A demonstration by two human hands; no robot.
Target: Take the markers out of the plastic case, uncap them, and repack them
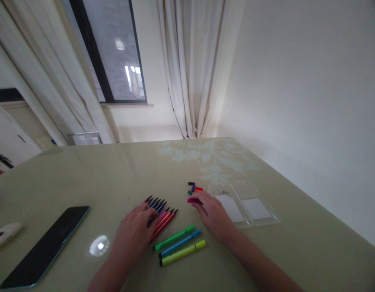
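Note:
Several uncapped felt-tip pens (165, 224) lie side by side on the table, their dark tips pointing away from me. My left hand (137, 229) rests over their near ends with bent fingers and thumb apart, hiding part of the row. A pink pen cap (192, 200) is pinched between the thumb and fingers of my right hand (212, 213). Just beyond that hand lie several loose caps (193, 188), among them black, purple and red ones. Nearer to me are three capped pens: a green pen (174, 238), a blue pen (179, 243) and a yellow-green pen (183, 253).
A clear plastic case (259, 209) lies unfolded on the right, with white paper inside. At left are a dark tablet or phone (46, 245), a round shiny disc (99, 245) and a white oval object (6, 235). A wall (312, 121) borders the table's right side.

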